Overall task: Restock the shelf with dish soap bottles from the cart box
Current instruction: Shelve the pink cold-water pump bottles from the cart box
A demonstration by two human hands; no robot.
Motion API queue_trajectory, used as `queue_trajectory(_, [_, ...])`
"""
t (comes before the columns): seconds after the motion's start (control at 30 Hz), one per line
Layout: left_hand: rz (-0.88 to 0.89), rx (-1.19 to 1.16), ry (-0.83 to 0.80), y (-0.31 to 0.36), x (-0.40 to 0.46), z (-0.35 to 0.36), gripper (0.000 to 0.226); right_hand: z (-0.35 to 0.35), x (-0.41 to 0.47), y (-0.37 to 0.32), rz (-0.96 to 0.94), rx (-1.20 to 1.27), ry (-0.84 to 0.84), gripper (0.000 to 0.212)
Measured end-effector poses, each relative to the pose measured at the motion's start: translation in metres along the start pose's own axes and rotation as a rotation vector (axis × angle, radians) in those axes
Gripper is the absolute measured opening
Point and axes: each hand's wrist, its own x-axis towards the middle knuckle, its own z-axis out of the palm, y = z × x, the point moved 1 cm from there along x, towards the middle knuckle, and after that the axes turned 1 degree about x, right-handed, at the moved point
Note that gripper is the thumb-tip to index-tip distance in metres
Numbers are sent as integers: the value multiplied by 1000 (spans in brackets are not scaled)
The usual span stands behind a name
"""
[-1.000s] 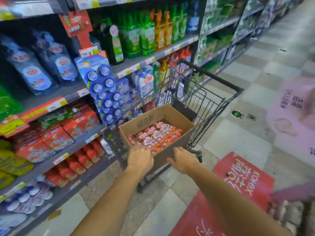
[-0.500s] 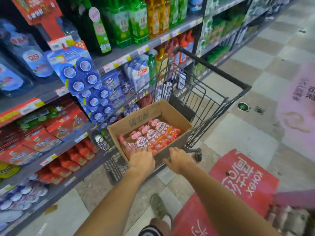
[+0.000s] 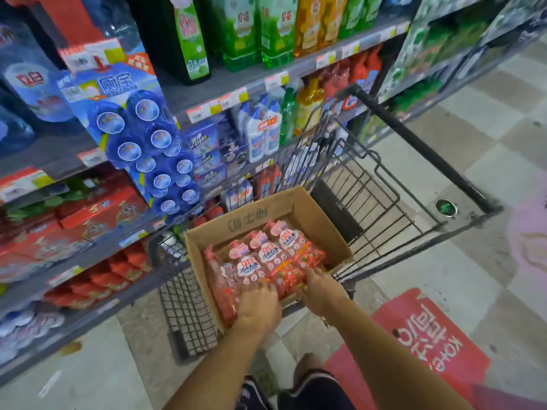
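box seated in cart | red dish soap bottles laid inside | left hand and right hand placed on bottles

Blue hanging packs of round toilet blocks in front of the shelving, green bottles on the upper level, white spray bottles below them, red boxes at left, red floor sticker on checkered tiles

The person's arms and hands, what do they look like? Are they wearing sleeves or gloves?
Both forearms are bare as far as the view shows, with no sleeves. The left hand and right hand wear no gloves. I see no watch, bracelet or rings.
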Motion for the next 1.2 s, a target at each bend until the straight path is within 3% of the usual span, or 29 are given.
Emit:
queue_trajectory(0.27, [-65,-132,-33,0,60,-11,37,-11,69,19,13,-19,-100,68])
queue_trajectory(0.57, [-250,-390,-225,11,150,-8,36,-17,183,48,-24,-85,-329,64])
queue_trajectory(0.7, [-366,-627,-232,9,202,1,35,-4,236,66,11,-55,-370,95])
queue_trajectory(0.8, [-501,-781,-276,3,240,13,32,2,270,70,14,-5,-326,105])
queue_trajectory(0.87, [-552,-825,-298,-2,258,32,44,13,286,72,-4,57,-307,110])
queue_trajectory(0.93, [-562,-839,-321,-7,272,50,76,27,303,75,-19,102,-288,122])
queue_trajectory(1.0, [-604,-885,-315,-11,286,64,91,43,317,78,19,151,-277,114])
queue_trajectory(1.1, [-729,-963,-352,-17,301,78,95,47,329,76,53,209,-221,99])
queue_trajectory(1.2, [-788,-1054,-396,-21,317,87,115,47,350,80,156,317,-419,90])
